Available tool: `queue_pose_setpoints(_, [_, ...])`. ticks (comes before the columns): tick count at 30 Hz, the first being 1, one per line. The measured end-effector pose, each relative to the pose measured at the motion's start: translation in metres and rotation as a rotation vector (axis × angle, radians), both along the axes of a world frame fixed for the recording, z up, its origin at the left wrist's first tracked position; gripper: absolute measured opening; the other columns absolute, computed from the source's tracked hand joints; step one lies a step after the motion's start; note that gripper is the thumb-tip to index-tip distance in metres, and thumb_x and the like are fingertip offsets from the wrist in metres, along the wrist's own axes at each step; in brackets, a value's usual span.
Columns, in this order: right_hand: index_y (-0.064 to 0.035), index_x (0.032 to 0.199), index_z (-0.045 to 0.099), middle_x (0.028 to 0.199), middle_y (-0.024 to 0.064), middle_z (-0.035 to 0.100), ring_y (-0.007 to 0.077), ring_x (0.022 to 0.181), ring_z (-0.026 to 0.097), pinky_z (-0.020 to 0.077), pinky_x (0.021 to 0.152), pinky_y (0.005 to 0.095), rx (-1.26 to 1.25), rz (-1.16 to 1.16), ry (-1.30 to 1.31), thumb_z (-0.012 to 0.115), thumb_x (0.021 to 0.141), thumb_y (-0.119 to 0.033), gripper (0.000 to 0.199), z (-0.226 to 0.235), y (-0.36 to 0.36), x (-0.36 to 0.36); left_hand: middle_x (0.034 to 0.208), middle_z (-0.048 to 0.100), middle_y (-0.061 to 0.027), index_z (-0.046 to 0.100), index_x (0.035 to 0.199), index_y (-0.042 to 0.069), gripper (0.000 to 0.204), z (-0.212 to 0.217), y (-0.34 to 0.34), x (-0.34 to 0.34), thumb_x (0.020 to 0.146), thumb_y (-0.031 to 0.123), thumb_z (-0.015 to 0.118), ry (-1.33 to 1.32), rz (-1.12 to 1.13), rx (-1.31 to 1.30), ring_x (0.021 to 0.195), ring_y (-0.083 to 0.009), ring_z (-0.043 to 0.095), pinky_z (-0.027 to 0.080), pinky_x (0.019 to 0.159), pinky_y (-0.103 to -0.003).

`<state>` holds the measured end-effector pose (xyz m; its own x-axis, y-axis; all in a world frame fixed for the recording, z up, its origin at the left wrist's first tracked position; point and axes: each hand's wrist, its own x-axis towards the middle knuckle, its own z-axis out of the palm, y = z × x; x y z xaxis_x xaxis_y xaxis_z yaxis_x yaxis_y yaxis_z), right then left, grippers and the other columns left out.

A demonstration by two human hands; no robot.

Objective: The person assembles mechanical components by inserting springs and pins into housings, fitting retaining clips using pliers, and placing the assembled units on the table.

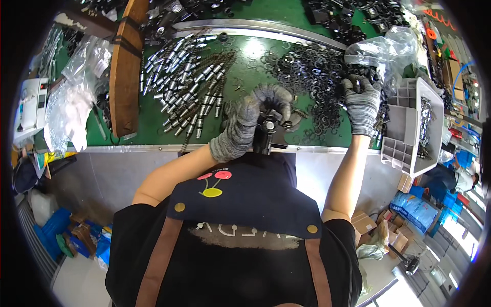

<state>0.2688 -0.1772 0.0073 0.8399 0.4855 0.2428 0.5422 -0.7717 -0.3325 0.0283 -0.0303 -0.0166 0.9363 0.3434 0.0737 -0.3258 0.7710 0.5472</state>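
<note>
My left hand, in a grey knit glove, is closed around a black metal part with a round silver end. The part is held near the bench's front edge. My right hand, gloved alike, is over the right end of the bench with its fingers curled. A small dark piece seems to show at its fingertips, too small to name. Close to that hand is a heap of small black C-shaped clips. Silver pins with springs lie spread left of centre.
A grey plastic crate holding metal pins stands at the right edge. Clear plastic bags lie behind my right hand. An upright wooden board stands at left. Across the back runs a metal rail, with black parts beyond it.
</note>
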Motion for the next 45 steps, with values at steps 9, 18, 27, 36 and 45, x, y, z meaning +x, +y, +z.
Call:
queue_pose_setpoints(9, [-0.0113,0.103,0.073,0.106,0.0225,0.059,0.0381,0.089,0.063,0.0522,0.083,0.0434,-0.121,0.169,-0.129,0.078,0.079,-0.02,0.026,0.004,0.017,0.013,0.102,0.06,-0.0098,0.053,0.129,0.005,0.087,-0.015,0.001,-0.002,0.081,0.079,0.055,-0.068,-0.044,0.089,0.098,-0.0232,0.058,0.044,0.1,-0.053])
queue_pose_setpoints(18, [-0.0044,0.094,0.069,0.1,0.0115,0.059,0.0175,0.08,0.057,0.0494,0.072,0.0306,0.207,0.084,0.159,0.076,0.086,-0.016,0.016,0.013,0.006,0.015,0.1,0.06,-0.0096,0.053,0.127,0.0,0.097,0.002,0.002,-0.002,0.079,0.084,0.05,0.068,-0.001,0.173,0.095,-0.0212,0.058,0.048,0.097,-0.045])
queue_pose_setpoints(27, [-0.0086,0.137,0.049,0.103,0.0051,0.054,0.0108,0.079,0.048,0.0436,0.065,0.0226,1.02,0.411,0.601,0.076,0.085,-0.013,0.059,0.08,0.022,-0.076,0.096,0.06,-0.0076,0.054,0.126,0.002,0.1,0.011,0.007,0.006,0.077,0.088,0.045,0.143,-0.009,0.265,0.09,-0.016,0.058,0.05,0.09,-0.036])
queue_pose_setpoints(36, [-0.0211,0.146,0.04,0.1,0.0044,0.047,0.0142,0.082,0.047,0.0446,0.065,0.0259,1.431,1.015,0.929,0.083,0.08,-0.03,0.08,0.086,0.045,-0.141,0.095,0.06,-0.0036,0.055,0.122,0.004,0.086,0.013,-0.004,0.006,0.083,0.08,0.048,0.112,0.045,0.239,0.087,-0.0111,0.058,0.049,0.082,-0.027])
queue_pose_setpoints(45, [-0.0214,0.128,0.048,0.099,0.0045,0.049,0.0135,0.077,0.048,0.0453,0.065,0.0273,1.307,1.068,0.851,0.09,0.071,-0.042,0.073,0.085,0.056,-0.15,0.091,0.058,-0.0013,0.056,0.119,0.004,0.071,0.021,-0.008,0.006,0.088,0.069,0.057,0.102,0.075,0.178,0.084,-0.0068,0.056,0.048,0.077,-0.023])
